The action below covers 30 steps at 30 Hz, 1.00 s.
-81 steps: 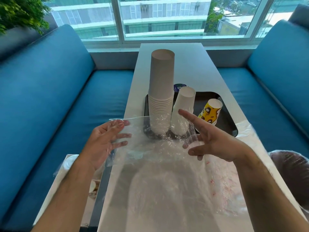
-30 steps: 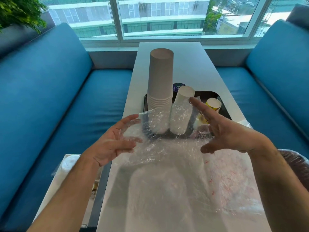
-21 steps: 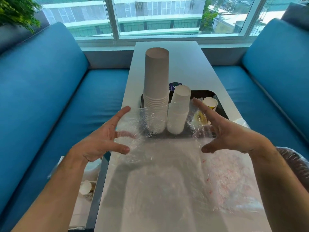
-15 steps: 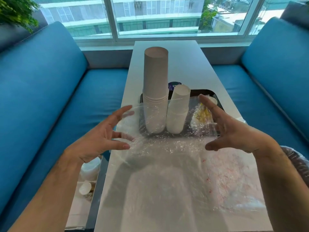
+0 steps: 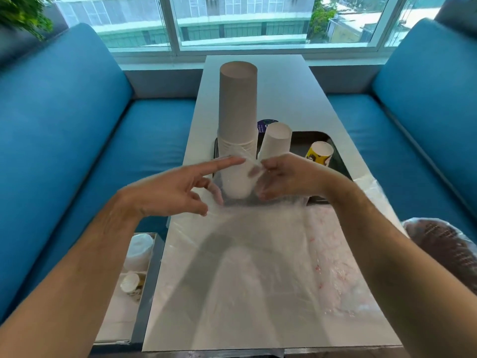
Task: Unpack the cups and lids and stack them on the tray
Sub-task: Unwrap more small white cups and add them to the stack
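A tall stack of white paper cups [image 5: 237,104] stands on the black tray [image 5: 311,138], with a shorter white stack [image 5: 275,139] beside it and a yellow printed cup [image 5: 319,154] to the right. A clear plastic bag [image 5: 258,259] lies spread over the near table, and its far edge is lifted in front of the cups. My left hand [image 5: 180,188] holds that edge with its index finger pointing at the tall stack. My right hand [image 5: 289,177] pinches the film close by, its fingertips showing through the plastic.
A purple round lid [image 5: 264,124] peeks out behind the stacks. A clear bag of dark lids [image 5: 451,251] sits on the right seat. An open box [image 5: 134,270] with white cups and lids sits low on the left. Blue sofas flank the narrow white table [image 5: 278,81].
Both hands have moved inward from the bag's spread corners and now meet in front of the cup stacks, drawing the film's far edge together.
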{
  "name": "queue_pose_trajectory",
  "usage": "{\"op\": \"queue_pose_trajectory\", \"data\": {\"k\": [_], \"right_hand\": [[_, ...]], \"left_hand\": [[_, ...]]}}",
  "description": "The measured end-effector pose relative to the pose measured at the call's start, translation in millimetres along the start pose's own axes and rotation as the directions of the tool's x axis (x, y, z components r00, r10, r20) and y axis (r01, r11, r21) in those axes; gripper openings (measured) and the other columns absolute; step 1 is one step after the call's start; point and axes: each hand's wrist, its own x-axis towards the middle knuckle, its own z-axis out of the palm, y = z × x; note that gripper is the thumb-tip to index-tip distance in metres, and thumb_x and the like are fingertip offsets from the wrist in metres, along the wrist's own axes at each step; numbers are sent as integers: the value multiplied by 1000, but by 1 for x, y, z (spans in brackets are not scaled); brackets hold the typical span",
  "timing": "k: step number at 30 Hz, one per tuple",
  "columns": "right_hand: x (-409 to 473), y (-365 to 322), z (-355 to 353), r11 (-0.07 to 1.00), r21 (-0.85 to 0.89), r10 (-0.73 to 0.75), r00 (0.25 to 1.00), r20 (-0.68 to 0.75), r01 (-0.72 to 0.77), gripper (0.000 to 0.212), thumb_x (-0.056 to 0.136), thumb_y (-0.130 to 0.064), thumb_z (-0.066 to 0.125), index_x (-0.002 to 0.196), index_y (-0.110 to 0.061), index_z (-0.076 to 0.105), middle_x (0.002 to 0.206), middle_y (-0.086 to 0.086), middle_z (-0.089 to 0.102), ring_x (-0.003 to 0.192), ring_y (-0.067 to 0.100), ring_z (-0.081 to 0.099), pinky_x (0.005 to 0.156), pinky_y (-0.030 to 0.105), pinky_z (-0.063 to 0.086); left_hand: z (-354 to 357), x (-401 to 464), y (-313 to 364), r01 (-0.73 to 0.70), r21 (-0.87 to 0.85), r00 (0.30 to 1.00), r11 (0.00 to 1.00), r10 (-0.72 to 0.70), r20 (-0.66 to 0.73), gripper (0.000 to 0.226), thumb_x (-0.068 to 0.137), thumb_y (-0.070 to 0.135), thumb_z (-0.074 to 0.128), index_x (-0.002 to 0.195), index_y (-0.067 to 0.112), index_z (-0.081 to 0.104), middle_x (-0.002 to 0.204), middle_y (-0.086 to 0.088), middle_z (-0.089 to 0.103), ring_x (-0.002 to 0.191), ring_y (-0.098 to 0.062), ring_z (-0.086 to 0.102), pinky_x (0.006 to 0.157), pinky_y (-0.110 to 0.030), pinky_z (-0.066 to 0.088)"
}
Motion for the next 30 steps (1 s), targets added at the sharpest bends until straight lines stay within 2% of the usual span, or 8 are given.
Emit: {"op": "queue_pose_trajectory", "data": {"k": [3,7,10,14,19,23,27,30], "right_hand": [[-1,5,4,999,46,-27,1000,2,27,15,83,-10,81,98,-11,77,90,-1,78,83,9,71,84,24,55],[-23,8,2,903,429,40,999,-29,-24,20,76,-17,81,93,-8,78,92,13,76,81,20,70,78,28,60],[-45,18,2,764,643,115,991,-70,-43,32,67,-24,83,92,-6,78,90,16,72,73,18,68,65,23,59],[-77,40,1,681,723,272,957,-105,-115,41,64,-27,84,98,-4,78,89,15,73,67,16,69,59,22,59],[-118,72,-3,669,701,466,874,-139,-245,44,72,-25,79,112,-10,69,97,14,75,77,19,69,64,23,56],[-143,110,-3,644,685,596,784,-172,-339,40,82,-17,78,120,-13,64,109,17,71,88,23,70,72,28,57],[-155,143,6,627,661,701,669,-248,-411,40,86,-8,76,123,-10,62,104,18,72,87,24,70,77,30,61],[-160,156,15,669,582,708,635,-309,-462,50,84,-10,80,129,-13,58,103,13,70,90,23,69,79,32,60]], "left_hand": [[-5,3,-2,-47,-106,991,993,33,-129,83,86,-8,71,144,46,47,141,18,56,101,-20,66,86,-26,54],[8,6,-14,-96,-390,960,916,-19,-281,92,69,27,91,141,57,42,132,-2,65,104,-25,70,91,-28,55],[35,17,-16,-142,-434,920,890,-42,-389,96,74,9,80,139,58,31,126,-8,69,100,-30,72,93,-35,56],[77,47,-5,-178,-463,864,868,-87,-496,83,84,-7,71,131,49,32,120,-8,69,80,-27,74,77,-33,60],[124,91,-3,-43,-366,912,930,-113,-395,59,84,-4,74,125,37,61,127,1,64,82,-20,75,80,-29,61],[159,123,-3,138,-350,943,927,-231,-240,73,81,0,79,144,29,52,114,-5,72,84,-12,75,75,-19,58],[183,155,-3,257,-190,940,948,-291,-180,83,81,4,81,148,37,44,142,5,56,91,-11,70,65,-17,54],[192,169,-3,271,-92,947,958,-282,-152,88,81,1,80,152,35,39,152,8,46,86,-11,69,61,-17,54]]}}
